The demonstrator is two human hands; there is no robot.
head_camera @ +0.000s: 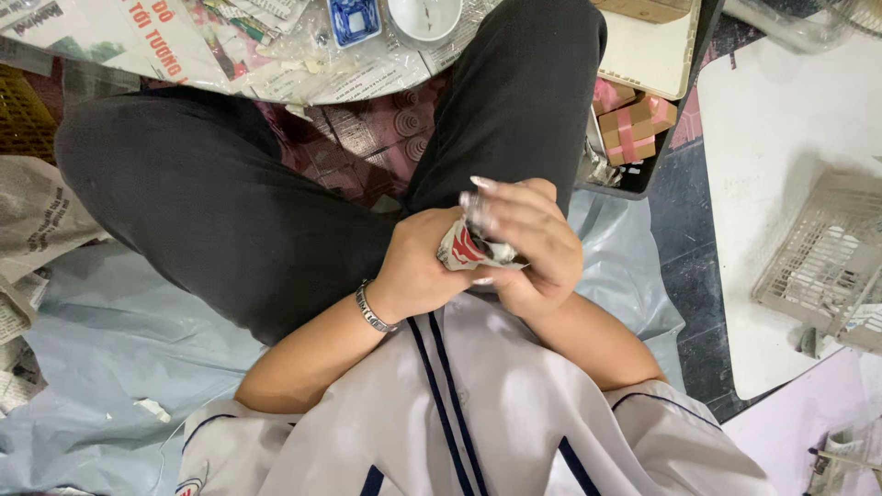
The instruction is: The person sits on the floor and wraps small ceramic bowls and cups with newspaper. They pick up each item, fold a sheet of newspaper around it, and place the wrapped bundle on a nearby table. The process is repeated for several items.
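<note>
Both of my hands meet over my lap, closed around a small bundle wrapped in printed newspaper point(462, 248) with red and white showing. My left hand point(423, 266), with a metal bracelet at the wrist, cups the bundle from the left. My right hand point(528, 241) wraps over it from the right, its fingers with long nails folded across the top. What lies inside the paper is hidden. My legs in dark trousers point(230, 211) are crossed beneath the hands.
Newspaper sheets point(276, 55) cover the floor ahead, with a small blue-and-white square dish point(354, 18) and a white bowl point(424, 16) on them. A tray point(654, 156) with pink-taped cardboard boxes point(632, 124) sits at right. A white board point(781, 138) bears a plastic basket point(827, 262).
</note>
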